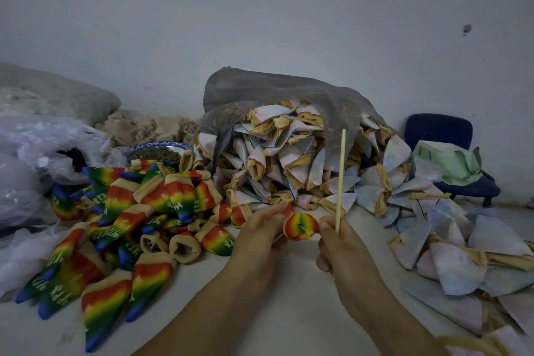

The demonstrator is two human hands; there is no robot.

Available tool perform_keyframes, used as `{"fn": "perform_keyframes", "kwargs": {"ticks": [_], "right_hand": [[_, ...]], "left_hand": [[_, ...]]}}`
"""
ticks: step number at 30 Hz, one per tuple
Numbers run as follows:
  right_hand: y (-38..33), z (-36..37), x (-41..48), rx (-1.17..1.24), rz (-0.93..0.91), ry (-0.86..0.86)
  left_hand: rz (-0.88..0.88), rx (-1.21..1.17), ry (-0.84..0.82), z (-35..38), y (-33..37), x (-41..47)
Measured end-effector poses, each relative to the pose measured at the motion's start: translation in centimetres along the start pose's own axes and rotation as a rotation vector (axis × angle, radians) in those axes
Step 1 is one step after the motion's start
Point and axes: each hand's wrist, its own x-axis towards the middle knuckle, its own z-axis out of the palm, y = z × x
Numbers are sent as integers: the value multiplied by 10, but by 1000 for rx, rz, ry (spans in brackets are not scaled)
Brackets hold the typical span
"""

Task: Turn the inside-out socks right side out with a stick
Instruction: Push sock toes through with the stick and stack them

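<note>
Head view: near centre, left hand (260, 228) grips one side of a rainbow sock (300, 225), fingers curled on its cloth. Right hand (344, 243), just right of it, pinches a thin stick (341, 176) held upright, w/ fingertips touching the sock's edge. Sock sits btwn both hands above the white table (289, 283), bunched end facing the camera. Left: heap of rainbow socks (138, 225), right side out. Right & farther: pale inside-out socks (289, 165) spilling from a grey bag (260, 87). Far right: blue chair (439, 130).
</note>
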Motion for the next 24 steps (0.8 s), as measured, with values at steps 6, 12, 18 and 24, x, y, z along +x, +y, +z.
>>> {"fn": "perform_keyframes", "kwargs": {"ticks": [6, 12, 18, 24], "right_hand": [[-3, -6, 1, 71, 21, -20], [0, -4, -4, 107, 75, -172], [5, 4, -7, -110, 47, -236], [7, -20, -2, -514, -78, -257]], "left_hand": [[464, 550, -143, 2, 1, -13], [349, 526, -191, 4, -4, -12], [-2, -153, -49, -3, -4, -1], [-120, -693, -82, -28, 10, 14]]}}
